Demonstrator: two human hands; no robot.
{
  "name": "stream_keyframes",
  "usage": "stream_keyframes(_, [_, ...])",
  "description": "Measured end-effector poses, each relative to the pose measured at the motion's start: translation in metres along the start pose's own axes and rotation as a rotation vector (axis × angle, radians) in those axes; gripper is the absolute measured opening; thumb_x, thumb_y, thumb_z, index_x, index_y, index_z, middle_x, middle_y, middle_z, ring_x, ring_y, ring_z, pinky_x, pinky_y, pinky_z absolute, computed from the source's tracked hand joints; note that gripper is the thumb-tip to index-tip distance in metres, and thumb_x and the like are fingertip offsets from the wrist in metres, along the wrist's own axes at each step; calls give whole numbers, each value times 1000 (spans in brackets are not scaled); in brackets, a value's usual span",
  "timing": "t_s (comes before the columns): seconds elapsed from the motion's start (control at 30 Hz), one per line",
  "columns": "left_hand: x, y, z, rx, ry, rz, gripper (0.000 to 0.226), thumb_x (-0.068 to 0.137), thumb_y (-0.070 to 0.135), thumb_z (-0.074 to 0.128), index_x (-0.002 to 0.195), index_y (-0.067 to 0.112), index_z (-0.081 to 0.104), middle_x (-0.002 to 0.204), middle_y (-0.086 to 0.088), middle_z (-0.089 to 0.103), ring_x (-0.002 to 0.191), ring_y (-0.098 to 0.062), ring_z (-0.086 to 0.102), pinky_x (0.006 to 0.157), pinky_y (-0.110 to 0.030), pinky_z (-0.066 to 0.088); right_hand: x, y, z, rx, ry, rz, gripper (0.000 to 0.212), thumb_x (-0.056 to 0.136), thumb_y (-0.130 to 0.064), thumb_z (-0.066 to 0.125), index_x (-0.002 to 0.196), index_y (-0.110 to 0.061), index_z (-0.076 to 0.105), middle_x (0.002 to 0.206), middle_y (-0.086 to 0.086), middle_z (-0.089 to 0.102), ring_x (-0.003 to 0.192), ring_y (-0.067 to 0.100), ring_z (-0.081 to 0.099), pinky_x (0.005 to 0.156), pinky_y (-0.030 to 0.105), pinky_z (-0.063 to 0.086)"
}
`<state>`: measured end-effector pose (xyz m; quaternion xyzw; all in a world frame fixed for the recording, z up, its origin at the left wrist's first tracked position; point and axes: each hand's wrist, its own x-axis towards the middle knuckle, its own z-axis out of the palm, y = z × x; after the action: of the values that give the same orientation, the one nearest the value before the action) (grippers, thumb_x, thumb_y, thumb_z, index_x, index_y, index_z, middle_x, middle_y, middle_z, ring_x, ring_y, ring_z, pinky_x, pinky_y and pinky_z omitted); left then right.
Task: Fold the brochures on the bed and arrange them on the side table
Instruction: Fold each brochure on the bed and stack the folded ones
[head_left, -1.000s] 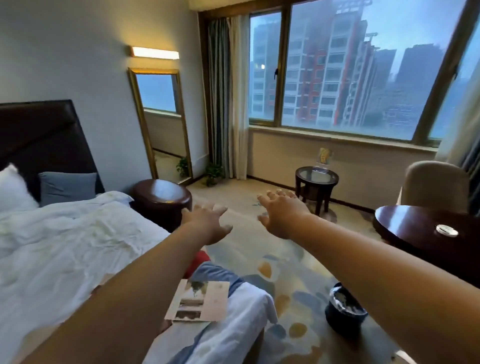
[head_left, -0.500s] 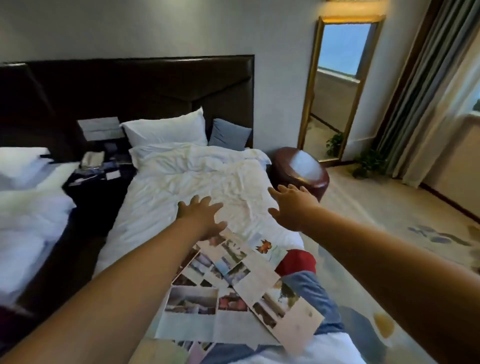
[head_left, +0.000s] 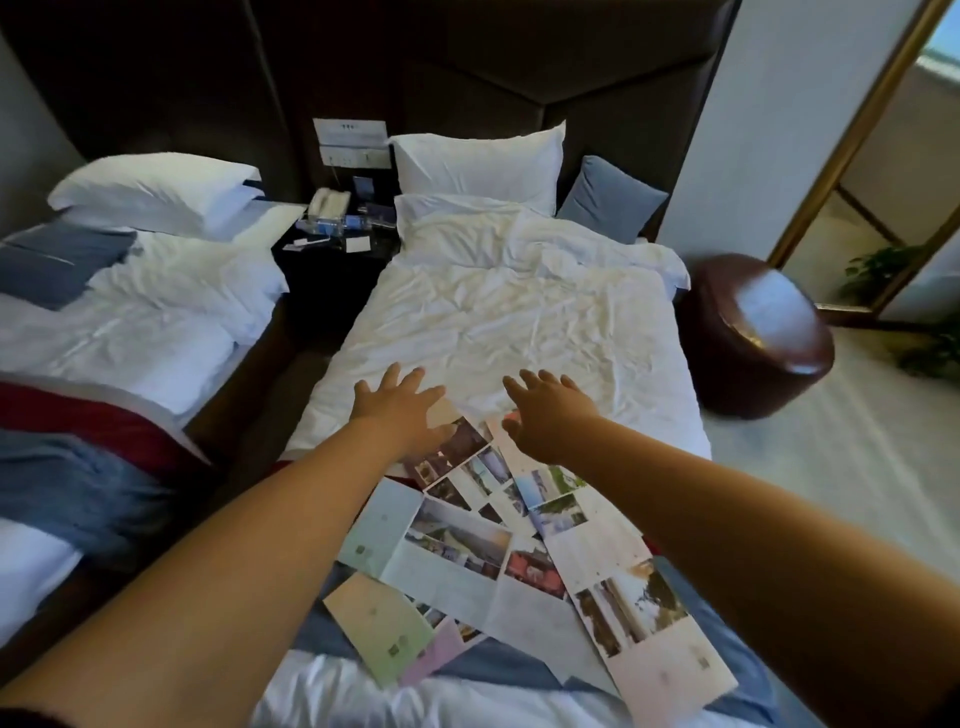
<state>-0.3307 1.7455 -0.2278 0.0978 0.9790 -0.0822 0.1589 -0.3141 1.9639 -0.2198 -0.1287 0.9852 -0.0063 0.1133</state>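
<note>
Both hands, left hand (head_left: 400, 410) and right hand (head_left: 550, 415), spread-fingered above brochures (head_left: 498, 545), holding nothing.

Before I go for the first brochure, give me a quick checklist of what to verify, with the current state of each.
1. Hands free: left hand and right hand are open and hold nothing: ok.
2. Brochures found: the brochures lie overlapping at the foot of the bed, just below the hands: ok.
3. Contact with the top sheet: cannot tell.
4. Folding begun: every visible sheet lies unfolded: not ok.
5. Room to fold: the bed beyond the hands is wrinkled but bare: ok.
6. Drop-off spot: the nightstand carries a phone and small items; whether there is room for the brochures: cannot tell.
</note>
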Motion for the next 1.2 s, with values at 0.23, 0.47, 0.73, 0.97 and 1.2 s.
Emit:
stream_keyframes(0.23, [48,-36,18,-26,-59,98,76,96,75,34,161,45,11,173,4,-5,158,-31,-5,121,-61,13,56,-41,26,79,-45,139,68,105,-46,46,162,-15,23,168,11,24,155,32,24,127,49,20])
stream_keyframes(0.47, [81,-42,62,-87,-190,178,77,94,71,43,161,44,15,173,2,-1,157,-34,-2,121,-60,16,83,-55,67,163,-123,213,73,105,-45,49,163,-13,18,170,13,21,157,32,19,129,47,16])
stream_keyframes(0.73, [92,-18,178,-57,-493,219,75,98,70,37,162,39,14,172,0,-5,157,-38,0,120,-63,18,79,-42,181,242,-343,288,72,104,-46,53,162,-17,23,170,13,22,155,35,24,125,52,25])
stream_keyframes(0.97, [128,32,264,-22,-578,257,71,99,65,38,161,39,18,173,-2,1,158,-35,1,121,-60,17,87,9,293,323,-519,352,69,107,-42,48,165,-21,16,173,8,15,158,34,17,126,53,20])
stream_keyframes(1.2, [190,125,325,27,-593,378,74,100,65,38,162,41,7,173,-4,0,157,-40,2,124,-61,14,87,85,391,324,-632,473,79,105,-38,52,166,-18,6,174,13,3,159,36,6,128,53,11])
